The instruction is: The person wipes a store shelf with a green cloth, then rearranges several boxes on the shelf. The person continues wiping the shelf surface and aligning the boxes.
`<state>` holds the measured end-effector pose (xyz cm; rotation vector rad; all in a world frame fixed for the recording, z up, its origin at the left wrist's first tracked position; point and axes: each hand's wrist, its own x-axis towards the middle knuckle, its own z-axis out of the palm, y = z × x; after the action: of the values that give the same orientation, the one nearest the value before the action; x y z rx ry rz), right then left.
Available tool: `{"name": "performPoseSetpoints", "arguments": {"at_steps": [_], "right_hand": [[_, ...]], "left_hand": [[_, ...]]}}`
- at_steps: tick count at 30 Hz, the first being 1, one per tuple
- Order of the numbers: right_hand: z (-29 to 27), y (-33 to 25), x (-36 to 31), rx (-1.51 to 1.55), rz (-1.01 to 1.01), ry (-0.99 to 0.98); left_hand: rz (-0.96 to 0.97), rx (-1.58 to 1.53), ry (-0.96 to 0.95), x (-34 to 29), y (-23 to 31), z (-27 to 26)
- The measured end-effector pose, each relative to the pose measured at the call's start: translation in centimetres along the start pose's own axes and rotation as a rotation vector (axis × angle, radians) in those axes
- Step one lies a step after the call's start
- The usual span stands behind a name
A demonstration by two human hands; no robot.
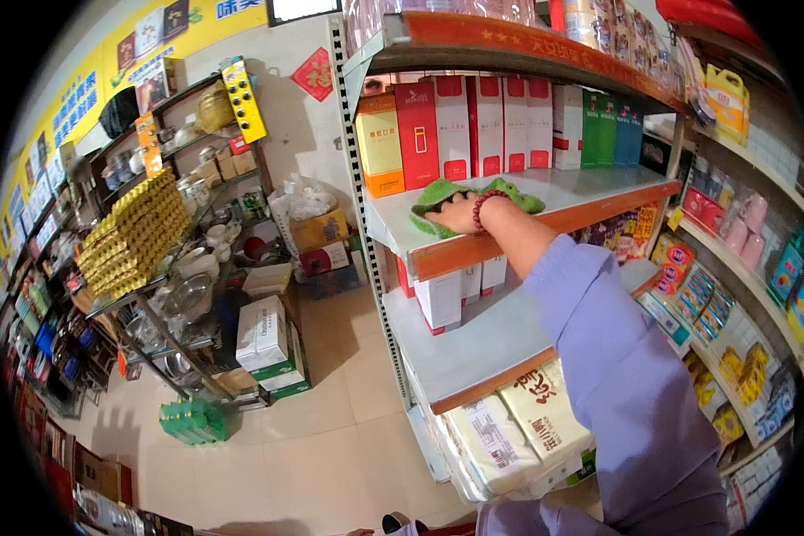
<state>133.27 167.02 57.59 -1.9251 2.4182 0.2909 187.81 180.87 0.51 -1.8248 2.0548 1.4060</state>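
Lavender sleeve [630, 384] up front, right hand [456, 214] grasping green cloth [435, 193], cloth on grey shelf [590, 185] before upright boxes [489, 125], left hand [360, 532] a sliver at lower edge, can't tell its grip.

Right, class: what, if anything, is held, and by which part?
A green cloth, covered at its middle by the right hand; gripped or merely pressed can't be told.
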Motion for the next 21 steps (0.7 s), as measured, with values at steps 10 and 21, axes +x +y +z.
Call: {"name": "performPoseSetpoints", "arguments": {"at_steps": [10,21], "right_hand": [[-1.6,-2.6,-2.3,-0.118,-0.167,-0.038],[-1.0,-1.0,0.3,-0.274,-0.343,-0.012]], "left_hand": [[0.503,-0.223,0.413,-4.5,13.6,-0.7],[1.416,-0.181,0.892,-11.8,51.6,-19.8]]}}
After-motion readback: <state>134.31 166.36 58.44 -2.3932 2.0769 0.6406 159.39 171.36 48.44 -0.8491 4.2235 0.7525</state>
